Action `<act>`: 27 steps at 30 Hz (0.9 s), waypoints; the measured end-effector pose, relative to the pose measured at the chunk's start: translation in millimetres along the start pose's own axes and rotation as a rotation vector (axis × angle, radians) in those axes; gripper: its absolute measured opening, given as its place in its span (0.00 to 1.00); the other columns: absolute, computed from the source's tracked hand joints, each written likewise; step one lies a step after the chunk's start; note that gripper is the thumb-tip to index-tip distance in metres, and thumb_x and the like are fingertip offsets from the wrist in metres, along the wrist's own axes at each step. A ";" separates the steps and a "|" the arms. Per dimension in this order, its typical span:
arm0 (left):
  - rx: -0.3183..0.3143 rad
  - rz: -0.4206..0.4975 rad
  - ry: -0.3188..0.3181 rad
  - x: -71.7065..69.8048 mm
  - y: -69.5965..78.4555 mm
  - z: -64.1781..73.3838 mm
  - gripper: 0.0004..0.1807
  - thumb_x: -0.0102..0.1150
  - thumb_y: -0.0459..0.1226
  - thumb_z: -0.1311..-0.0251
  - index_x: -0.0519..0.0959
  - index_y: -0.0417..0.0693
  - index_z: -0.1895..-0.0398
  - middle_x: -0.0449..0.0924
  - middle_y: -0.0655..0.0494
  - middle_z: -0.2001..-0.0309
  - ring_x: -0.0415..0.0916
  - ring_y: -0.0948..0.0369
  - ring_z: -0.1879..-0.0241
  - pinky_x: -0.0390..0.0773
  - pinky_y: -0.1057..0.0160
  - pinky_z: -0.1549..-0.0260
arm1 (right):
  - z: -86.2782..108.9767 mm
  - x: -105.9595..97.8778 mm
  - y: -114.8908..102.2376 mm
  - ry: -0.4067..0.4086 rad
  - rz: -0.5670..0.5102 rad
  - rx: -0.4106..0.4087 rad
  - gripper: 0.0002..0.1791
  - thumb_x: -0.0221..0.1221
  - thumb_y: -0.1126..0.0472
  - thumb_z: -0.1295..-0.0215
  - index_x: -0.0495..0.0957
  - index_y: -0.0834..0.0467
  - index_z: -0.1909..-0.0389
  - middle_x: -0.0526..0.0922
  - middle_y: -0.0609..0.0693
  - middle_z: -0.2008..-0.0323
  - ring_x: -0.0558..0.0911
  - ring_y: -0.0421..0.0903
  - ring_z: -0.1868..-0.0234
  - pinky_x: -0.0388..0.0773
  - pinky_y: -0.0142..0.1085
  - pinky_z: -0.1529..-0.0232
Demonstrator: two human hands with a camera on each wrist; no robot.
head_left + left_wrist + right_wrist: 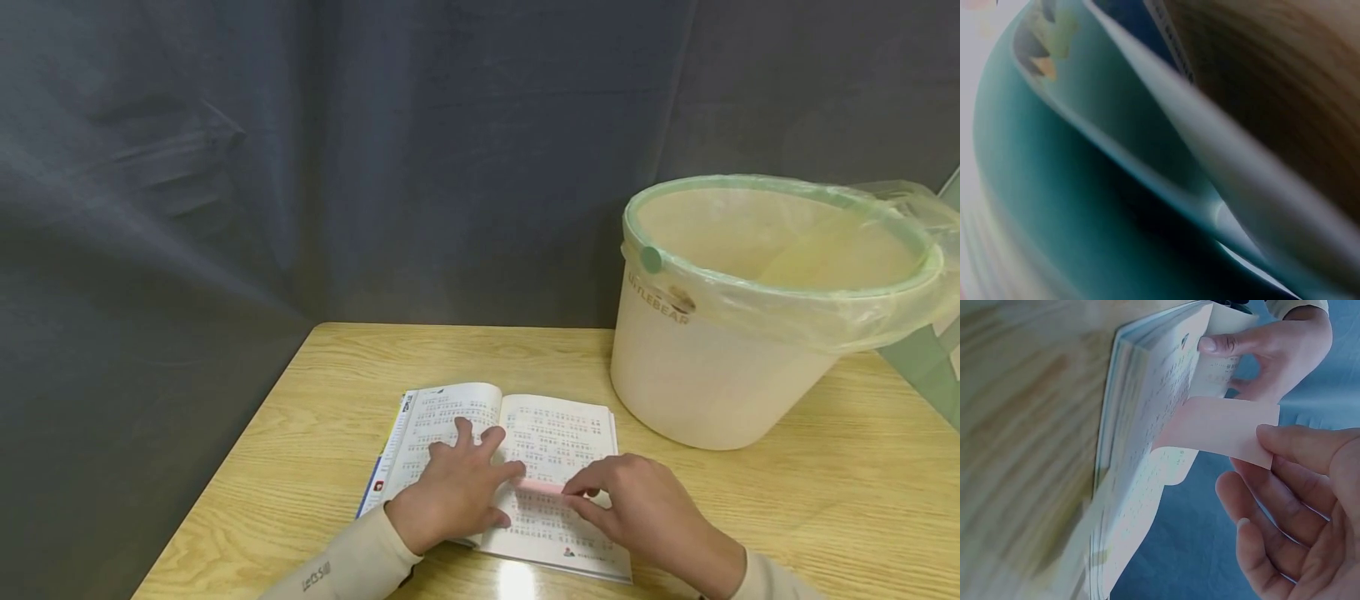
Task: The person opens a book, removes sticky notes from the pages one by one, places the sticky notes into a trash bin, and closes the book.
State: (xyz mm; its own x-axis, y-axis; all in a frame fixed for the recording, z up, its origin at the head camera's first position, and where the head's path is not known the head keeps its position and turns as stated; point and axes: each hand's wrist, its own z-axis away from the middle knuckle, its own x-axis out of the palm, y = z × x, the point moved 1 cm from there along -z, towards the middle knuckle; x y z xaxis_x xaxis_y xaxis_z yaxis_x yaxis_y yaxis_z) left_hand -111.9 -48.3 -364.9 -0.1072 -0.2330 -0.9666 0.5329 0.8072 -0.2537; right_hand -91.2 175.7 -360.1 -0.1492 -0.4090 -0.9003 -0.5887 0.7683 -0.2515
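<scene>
An open book (562, 433) with printed pages lies on the wooden table. My left hand (457, 490) rests across its left page and the middle fold, fingers spread. Between thumb and fingers, my right hand (652, 512) pinches one end of a pink sticky note (1219, 428). The note's other end meets the right page, and its free part stands up from the paper in the right wrist view. Blurred, curved book pages (1054, 181) fill much of the left wrist view, where the left hand itself cannot be made out.
A large white bucket (705, 375) with a green rim and a clear plastic liner stands on the table (300, 467), behind and right of the book. Dark cloth (465, 167) hangs behind the table and along its left side.
</scene>
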 end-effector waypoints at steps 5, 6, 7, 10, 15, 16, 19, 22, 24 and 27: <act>0.002 -0.009 0.005 0.4 0.1 -0.4 0.32 0.63 0.68 0.50 0.72 0.82 0.39 0.64 0.55 0.40 0.65 0.38 0.37 0.81 0.44 0.69 | -0.1 -3.0 0.7 0.016 0.015 0.010 0.06 0.74 0.53 0.49 0.87 0.38 0.72 0.84 0.29 0.74 0.79 0.28 0.71 0.76 0.30 0.71; 0.003 -0.006 0.006 0.5 0.2 -0.5 0.32 0.63 0.68 0.50 0.72 0.82 0.39 0.65 0.55 0.40 0.65 0.38 0.37 0.81 0.44 0.69 | -0.2 -3.6 0.8 0.020 0.018 0.013 0.06 0.74 0.53 0.49 0.87 0.38 0.72 0.84 0.29 0.74 0.79 0.28 0.71 0.76 0.30 0.71; 0.004 -0.004 0.006 0.5 0.3 -0.4 0.32 0.63 0.67 0.50 0.72 0.82 0.39 0.65 0.55 0.39 0.65 0.38 0.37 0.81 0.44 0.69 | -0.3 -4.0 1.0 0.024 0.022 0.015 0.06 0.74 0.53 0.48 0.87 0.38 0.73 0.83 0.29 0.74 0.79 0.28 0.72 0.76 0.29 0.72; 0.003 0.008 0.003 1.2 0.7 -0.5 0.32 0.64 0.67 0.50 0.73 0.81 0.39 0.65 0.55 0.39 0.65 0.37 0.37 0.81 0.43 0.68 | -0.9 -5.6 1.2 0.027 0.031 0.023 0.04 0.73 0.52 0.48 0.87 0.38 0.73 0.83 0.29 0.75 0.79 0.28 0.72 0.75 0.29 0.72; -0.002 0.025 0.008 2.6 1.1 -0.8 0.32 0.65 0.66 0.51 0.74 0.80 0.39 0.65 0.54 0.40 0.65 0.37 0.37 0.80 0.42 0.68 | -1.2 -7.9 1.6 0.055 0.049 0.033 0.04 0.73 0.51 0.47 0.87 0.38 0.73 0.82 0.28 0.75 0.78 0.27 0.73 0.75 0.28 0.73; -0.003 0.025 0.011 2.8 1.0 -1.0 0.32 0.65 0.66 0.51 0.74 0.80 0.39 0.65 0.54 0.40 0.65 0.37 0.37 0.80 0.42 0.68 | -1.2 -8.5 2.0 0.064 0.052 0.033 0.04 0.73 0.51 0.47 0.87 0.38 0.73 0.83 0.28 0.75 0.78 0.26 0.73 0.75 0.28 0.73; -0.006 0.016 0.020 2.8 1.0 -0.7 0.33 0.65 0.67 0.52 0.74 0.81 0.39 0.65 0.54 0.41 0.65 0.37 0.37 0.80 0.43 0.69 | -1.2 -10.6 3.2 0.081 0.056 0.031 0.03 0.72 0.50 0.46 0.86 0.38 0.72 0.83 0.29 0.75 0.78 0.27 0.73 0.75 0.28 0.73; -0.004 0.003 0.025 3.0 1.5 -0.4 0.34 0.65 0.67 0.52 0.74 0.81 0.38 0.66 0.54 0.41 0.65 0.38 0.37 0.80 0.43 0.69 | -1.5 -14.8 4.2 0.080 0.051 0.041 0.03 0.71 0.49 0.45 0.86 0.38 0.72 0.83 0.29 0.74 0.79 0.27 0.73 0.75 0.28 0.73; -0.001 -0.005 0.028 2.7 1.5 -0.3 0.34 0.65 0.67 0.51 0.74 0.80 0.38 0.66 0.54 0.41 0.66 0.38 0.38 0.80 0.43 0.70 | -1.9 -19.2 5.1 0.083 0.046 0.058 0.03 0.71 0.49 0.45 0.86 0.38 0.71 0.83 0.29 0.74 0.79 0.28 0.73 0.74 0.28 0.74; 0.004 -0.014 0.027 2.3 1.2 -0.4 0.34 0.64 0.67 0.51 0.73 0.80 0.38 0.65 0.53 0.40 0.66 0.37 0.38 0.81 0.42 0.69 | -2.7 -28.2 6.6 0.132 0.049 0.071 0.04 0.72 0.51 0.46 0.86 0.38 0.72 0.83 0.29 0.74 0.79 0.29 0.74 0.73 0.28 0.74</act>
State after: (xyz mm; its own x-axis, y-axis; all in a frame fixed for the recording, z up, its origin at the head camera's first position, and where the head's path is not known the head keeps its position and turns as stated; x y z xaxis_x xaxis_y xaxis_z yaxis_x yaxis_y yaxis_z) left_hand -111.8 -47.7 -367.5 -0.1372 -0.2297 -0.9635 0.5343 0.8019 -0.2673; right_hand -93.1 191.0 -335.4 -0.2821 -0.4278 -0.8587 -0.5210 0.8199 -0.2373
